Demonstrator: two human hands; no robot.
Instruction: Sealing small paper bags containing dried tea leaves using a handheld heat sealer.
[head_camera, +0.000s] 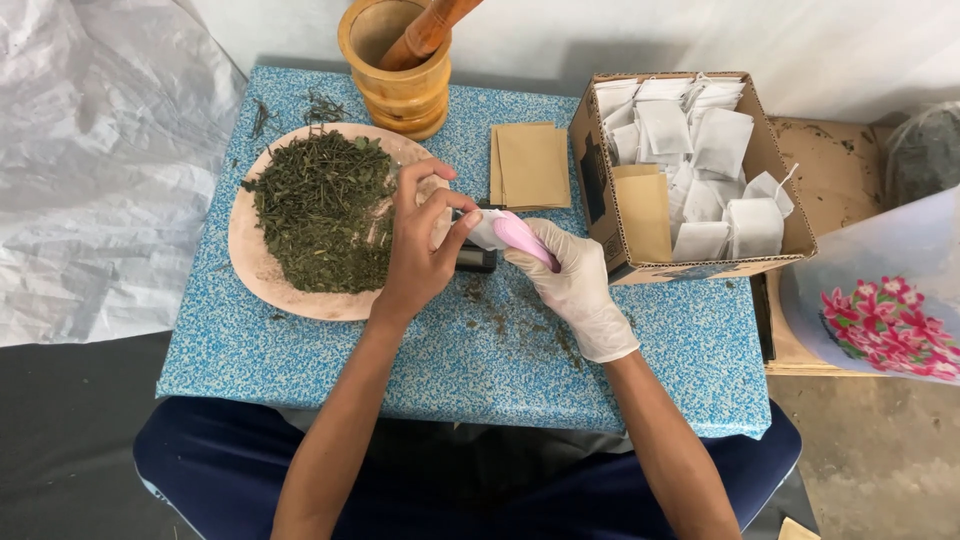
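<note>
— Where is the small white sachet (487, 231)?

— Above the middle of the blue speckled surface (300, 350), pinched between the two hands. The bare left hand (418, 250) grips its near-left edge with thumb and fingers (462, 222) closed on it; the gloved right hand (572, 280) meets it from the other side.

— And the right one holds what?

— A pink spoon-like tool (527, 238), clasped in its fingers, its tip touching the sachet. A small dark scale (476, 258) sits just under both, mostly hidden.

— Around them?

— A pale round plate (262, 270) heaped with dried green leaves (320, 210) lies toward the surface's left edge, just beside the left hand. A wooden mortar (400, 80) with its pestle (430, 28) stands at the far edge. Brown paper envelopes (530, 165) lie flat next to it, and a cardboard box (600, 200) of white sachets sits at the far right corner. Leaf crumbs scatter near the right wrist.
</note>
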